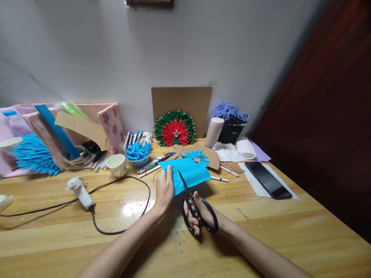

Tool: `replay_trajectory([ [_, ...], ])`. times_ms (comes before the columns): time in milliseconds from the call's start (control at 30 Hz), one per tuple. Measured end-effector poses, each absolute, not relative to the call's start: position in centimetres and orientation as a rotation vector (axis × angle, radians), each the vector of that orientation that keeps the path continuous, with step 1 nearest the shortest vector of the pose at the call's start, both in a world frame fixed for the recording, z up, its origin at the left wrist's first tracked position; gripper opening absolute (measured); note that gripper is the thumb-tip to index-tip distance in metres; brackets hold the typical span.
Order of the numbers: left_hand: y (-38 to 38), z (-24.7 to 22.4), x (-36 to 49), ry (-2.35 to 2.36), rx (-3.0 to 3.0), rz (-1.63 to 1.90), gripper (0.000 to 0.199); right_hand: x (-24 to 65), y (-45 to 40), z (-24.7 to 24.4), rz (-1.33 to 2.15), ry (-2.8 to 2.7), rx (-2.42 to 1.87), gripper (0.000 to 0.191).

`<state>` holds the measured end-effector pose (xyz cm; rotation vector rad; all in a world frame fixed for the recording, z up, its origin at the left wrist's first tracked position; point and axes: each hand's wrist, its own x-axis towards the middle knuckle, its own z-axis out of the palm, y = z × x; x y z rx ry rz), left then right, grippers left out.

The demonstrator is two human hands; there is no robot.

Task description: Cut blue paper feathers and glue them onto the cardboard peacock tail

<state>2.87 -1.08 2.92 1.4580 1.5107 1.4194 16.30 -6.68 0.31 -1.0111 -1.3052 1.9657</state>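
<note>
My left hand (pixel 165 189) grips the left edge of a blue sheet of paper (pixel 191 171), thumb on top, holding it above the table. In my right hand (pixel 203 215) is a pair of black-handled scissors (pixel 213 216), its blades pointing up and to the left against the sheet's lower edge. Whether the blades are cutting into the paper I cannot tell. Just behind the sheet lies a rounded cardboard piece (pixel 216 159) bearing a ring of blue paper petals (pixel 201 156). Several markers (pixel 219 179) lie around it, partly hidden by the sheet.
A glue gun (pixel 80 193) with its looping cord lies left on the wooden table (pixel 141 258). Behind it stand a paper cup (pixel 116 165) and a bowl (pixel 139 161) of blue paper pieces. A red-green peacock craft (pixel 175 129) leans at the back. A phone (pixel 267 180) lies right.
</note>
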Motion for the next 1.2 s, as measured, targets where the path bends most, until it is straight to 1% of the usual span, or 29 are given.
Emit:
replay_trajectory([
  [300, -1.2, 3.4, 2.8, 1.48, 1.463, 1.454, 0.034, 15.6, -7.0, 0.2, 1.803, -1.308, -1.139, 0.064],
  [533, -1.4, 3.2, 3.2, 1.359, 1.411, 1.392, 0.035, 15.8, -7.0, 0.9, 1.91, -1.245, -1.102, 0.073],
  [767, -1.8, 3.2, 3.5, 1.386, 1.353, 1.366, 0.033, 15.6, -6.9, 0.3, 1.869, -1.211, -1.121, 0.069],
  [933, -1.8, 2.9, 3.6, 1.286, 1.351, 1.405, 0.018, 15.5, -7.0, -0.1, 1.777, -1.245, -1.14, 0.062],
  [1000, -1.7, 2.8, 3.5, 1.269, 1.326, 1.385, 0.017, 15.6, -7.0, 0.0, 1.754, -1.263, -1.166, 0.06],
  [1067, -1.5, 2.8, 3.3, 1.297, 1.298, 1.368, 0.017, 15.7, -7.0, 0.2, 1.744, -1.28, -1.19, 0.06],
  [1200, -0.8, 3.4, 2.4, 1.436, 1.338, 1.362, 0.026, 15.9, -7.0, 0.3, 1.736, -1.32, -1.219, 0.06],
])
